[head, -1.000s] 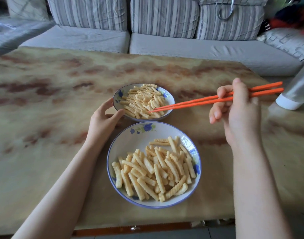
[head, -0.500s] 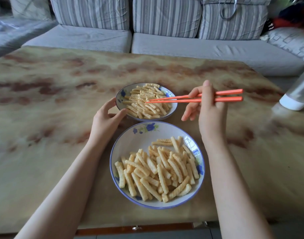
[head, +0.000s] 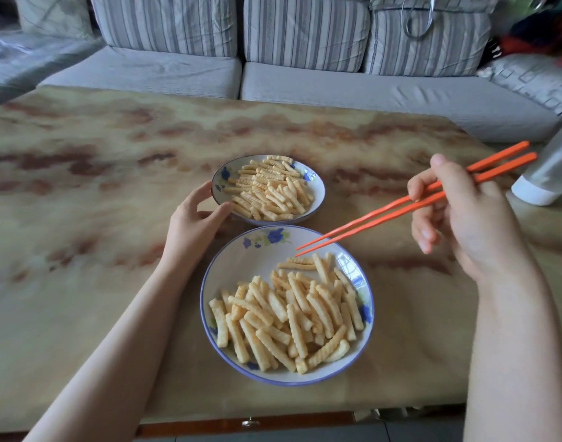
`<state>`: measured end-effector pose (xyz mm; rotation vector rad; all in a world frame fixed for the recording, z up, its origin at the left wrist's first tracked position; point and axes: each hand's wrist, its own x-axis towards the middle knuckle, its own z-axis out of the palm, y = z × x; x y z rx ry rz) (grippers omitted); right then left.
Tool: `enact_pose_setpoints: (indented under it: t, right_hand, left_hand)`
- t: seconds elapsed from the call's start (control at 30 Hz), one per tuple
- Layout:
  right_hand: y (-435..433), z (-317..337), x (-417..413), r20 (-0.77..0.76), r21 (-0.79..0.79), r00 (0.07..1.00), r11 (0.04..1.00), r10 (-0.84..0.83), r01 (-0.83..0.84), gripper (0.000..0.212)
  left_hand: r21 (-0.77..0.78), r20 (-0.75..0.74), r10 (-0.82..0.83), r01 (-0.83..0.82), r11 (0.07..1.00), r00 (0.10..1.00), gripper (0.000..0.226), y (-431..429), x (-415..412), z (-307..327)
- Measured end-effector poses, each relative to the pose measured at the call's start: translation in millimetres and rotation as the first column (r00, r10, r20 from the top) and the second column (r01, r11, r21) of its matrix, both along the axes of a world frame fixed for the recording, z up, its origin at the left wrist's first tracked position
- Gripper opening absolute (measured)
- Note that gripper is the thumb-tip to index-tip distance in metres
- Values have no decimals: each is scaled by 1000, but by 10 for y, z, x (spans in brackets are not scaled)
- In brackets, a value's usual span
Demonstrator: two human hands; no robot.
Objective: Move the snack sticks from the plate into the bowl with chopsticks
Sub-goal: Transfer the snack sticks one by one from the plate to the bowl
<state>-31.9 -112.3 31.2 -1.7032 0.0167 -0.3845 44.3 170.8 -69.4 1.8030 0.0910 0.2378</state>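
A white plate [head: 241, 275] with a blue rim and flower pattern lies near the table's front edge, and a heap of ridged yellow snack sticks [head: 289, 314] fills its near half. Just behind it stands a smaller matching bowl [head: 318, 189] that also holds snack sticks [head: 270, 189]. My left hand [head: 193, 218] grips the bowl's left rim between thumb and fingers. My right hand [head: 455, 212] holds a pair of orange chopsticks [head: 385, 215]. Their tips hover empty over the far edge of the plate, just above two loose sticks there.
The marbled tan table [head: 82, 218] spreads wide to the left and behind the bowl. A silver bottle with a white base [head: 547, 180] lies at the right edge, close to the chopsticks' back ends. A grey striped sofa [head: 305, 74] runs behind the table.
My right hand has drawn back to the right and toward me, and the chopstick tips have left the bowl and now hover over the plate's far rim. My left hand stays on the bowl.
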Motion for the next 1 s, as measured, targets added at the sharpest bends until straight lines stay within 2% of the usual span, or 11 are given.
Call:
enact_pose_setpoints:
  t: [0.17, 0.33, 0.43, 0.73, 0.87, 1.0]
  right_hand:
    - [-31, -21, 1, -50, -33, 999, 999, 8, -10, 46]
    - [23, -56, 52, -31, 18, 999, 999, -28, 29, 48]
    - [111, -54, 83, 30, 139, 997, 988, -65, 60, 52]
    - [373, -99, 250, 117, 435, 959, 881, -259, 185, 42]
    - [483, -238, 391, 101, 395, 937, 877, -335, 271, 42]
    - [583, -359, 526, 134, 331, 941, 909, -311, 253, 45]
  left_hand:
    - [-11, -7, 1, -1, 1000, 1000, 46, 0, 10, -2]
    - [-14, -1, 5, -5, 1000, 1000, 44, -5, 10, -1]
    - [-12, 3, 2, -1, 1000, 1000, 45, -3, 6, -3]
    - [22, 28, -15, 14, 1000, 999, 45, 19, 32, -31]
    - [15, 28, -16, 15, 1000, 999, 46, 10, 26, -24]
    - [20, 29, -14, 14, 1000, 999, 47, 11, 31, -26]
